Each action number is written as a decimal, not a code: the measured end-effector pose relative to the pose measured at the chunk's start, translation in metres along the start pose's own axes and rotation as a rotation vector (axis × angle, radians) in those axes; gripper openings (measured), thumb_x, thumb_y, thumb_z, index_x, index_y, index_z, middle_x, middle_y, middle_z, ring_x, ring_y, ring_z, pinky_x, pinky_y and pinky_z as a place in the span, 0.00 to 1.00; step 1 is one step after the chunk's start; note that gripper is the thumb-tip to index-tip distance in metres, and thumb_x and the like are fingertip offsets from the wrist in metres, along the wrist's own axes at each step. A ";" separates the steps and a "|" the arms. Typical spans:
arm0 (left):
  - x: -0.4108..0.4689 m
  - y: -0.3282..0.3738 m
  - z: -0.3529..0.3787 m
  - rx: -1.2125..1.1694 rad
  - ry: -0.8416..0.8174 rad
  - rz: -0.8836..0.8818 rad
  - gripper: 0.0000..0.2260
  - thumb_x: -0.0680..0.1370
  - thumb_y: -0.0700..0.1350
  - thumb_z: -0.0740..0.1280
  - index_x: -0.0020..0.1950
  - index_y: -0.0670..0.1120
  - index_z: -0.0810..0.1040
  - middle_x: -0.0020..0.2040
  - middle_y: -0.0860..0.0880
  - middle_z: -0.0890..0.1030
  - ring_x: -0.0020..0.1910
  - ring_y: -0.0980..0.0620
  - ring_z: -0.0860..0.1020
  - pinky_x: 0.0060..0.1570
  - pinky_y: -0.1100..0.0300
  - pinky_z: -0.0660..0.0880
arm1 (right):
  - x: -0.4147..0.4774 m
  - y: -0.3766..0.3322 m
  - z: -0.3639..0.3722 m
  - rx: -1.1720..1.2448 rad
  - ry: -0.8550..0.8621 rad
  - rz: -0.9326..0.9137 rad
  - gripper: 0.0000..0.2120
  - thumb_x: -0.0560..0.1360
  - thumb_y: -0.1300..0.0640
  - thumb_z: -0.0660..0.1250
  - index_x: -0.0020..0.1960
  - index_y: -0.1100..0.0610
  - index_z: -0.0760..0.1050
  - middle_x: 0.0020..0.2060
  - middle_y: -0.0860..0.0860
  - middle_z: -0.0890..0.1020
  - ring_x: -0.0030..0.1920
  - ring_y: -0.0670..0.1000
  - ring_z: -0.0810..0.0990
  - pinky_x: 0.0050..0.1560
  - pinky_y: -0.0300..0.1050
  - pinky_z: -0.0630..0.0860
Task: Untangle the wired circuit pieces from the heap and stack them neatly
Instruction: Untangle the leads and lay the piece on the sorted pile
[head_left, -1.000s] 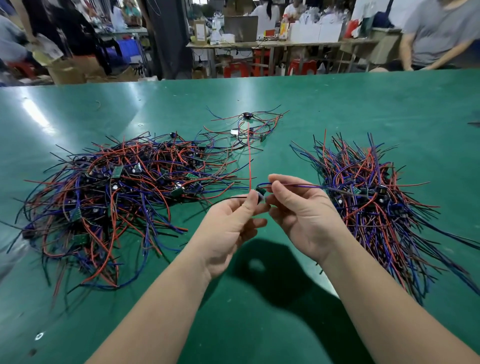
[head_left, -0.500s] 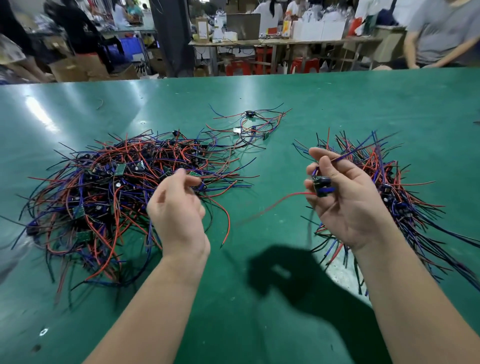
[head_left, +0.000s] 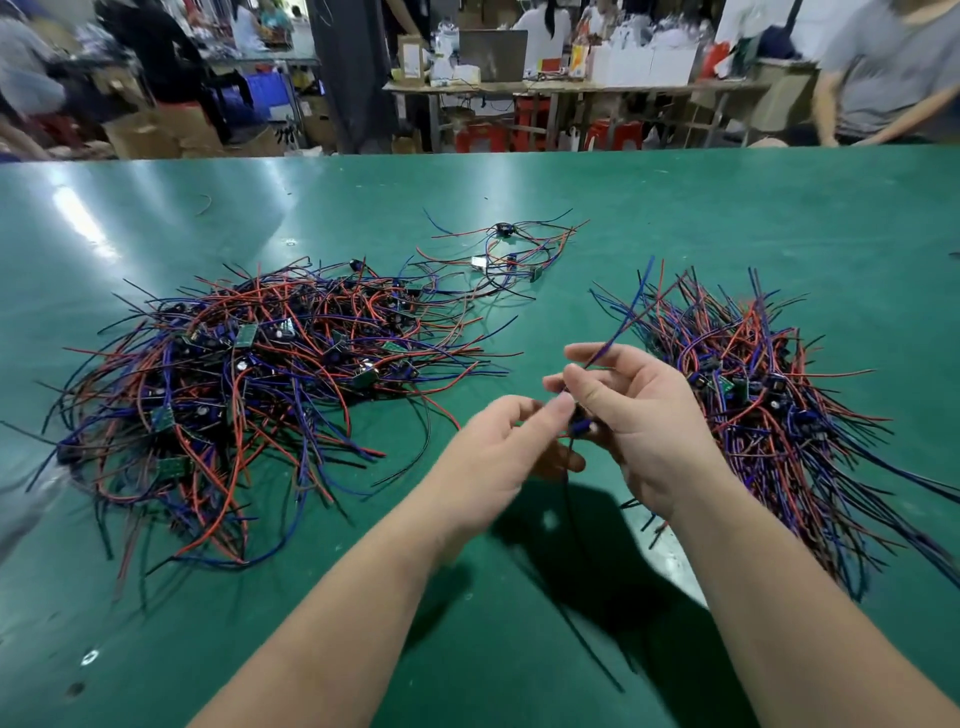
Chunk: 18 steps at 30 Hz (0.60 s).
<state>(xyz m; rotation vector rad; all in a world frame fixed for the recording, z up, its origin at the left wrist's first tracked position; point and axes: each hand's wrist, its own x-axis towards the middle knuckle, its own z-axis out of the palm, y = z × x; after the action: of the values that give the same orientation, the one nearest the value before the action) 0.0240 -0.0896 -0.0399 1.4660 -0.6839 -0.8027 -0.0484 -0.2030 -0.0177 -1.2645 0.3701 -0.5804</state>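
A tangled heap (head_left: 249, 384) of red, blue and black wired circuit pieces lies on the left of the green table (head_left: 675, 218). An ordered stack (head_left: 769, 405) of the same pieces lies on the right. Between them, above the table, my right hand (head_left: 639, 415) holds one wired circuit piece (head_left: 579, 426), its blue wire running up past the fingers and a dark wire hanging down. My left hand (head_left: 498, 447) meets it from the left, with thumb and fingers pinching at the same piece.
A small loose cluster of wired pieces (head_left: 514, 254) lies further back in the middle. A person in a grey shirt (head_left: 883, 67) sits at the table's far right edge. Benches, boxes and stools stand beyond the table.
My left hand has come away from the heap and moved right to join my right hand at the held piece. My right hand shifted slightly left and lower, away from the stack.
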 end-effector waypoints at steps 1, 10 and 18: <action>-0.001 -0.002 0.002 -0.021 0.001 0.020 0.19 0.71 0.59 0.66 0.51 0.46 0.75 0.42 0.47 0.85 0.37 0.52 0.82 0.39 0.61 0.77 | 0.000 0.001 0.001 -0.014 0.027 -0.017 0.05 0.74 0.66 0.66 0.47 0.58 0.75 0.33 0.51 0.84 0.30 0.46 0.81 0.28 0.35 0.75; -0.001 -0.003 0.001 0.041 0.215 0.139 0.04 0.79 0.46 0.64 0.53 0.53 0.73 0.39 0.52 0.85 0.19 0.54 0.75 0.17 0.67 0.64 | 0.002 0.012 0.011 0.046 0.042 -0.059 0.08 0.72 0.68 0.68 0.47 0.58 0.71 0.36 0.52 0.85 0.38 0.47 0.82 0.39 0.39 0.76; -0.001 -0.003 0.000 0.128 0.272 0.134 0.04 0.76 0.45 0.69 0.45 0.49 0.75 0.45 0.50 0.82 0.25 0.53 0.79 0.19 0.64 0.69 | 0.006 0.002 -0.005 0.067 0.089 0.063 0.07 0.74 0.69 0.65 0.42 0.59 0.77 0.31 0.50 0.83 0.31 0.47 0.82 0.34 0.36 0.76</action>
<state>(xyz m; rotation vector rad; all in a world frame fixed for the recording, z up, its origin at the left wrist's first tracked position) 0.0231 -0.0884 -0.0427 1.5907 -0.6265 -0.4521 -0.0457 -0.2100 -0.0209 -1.1608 0.4596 -0.5917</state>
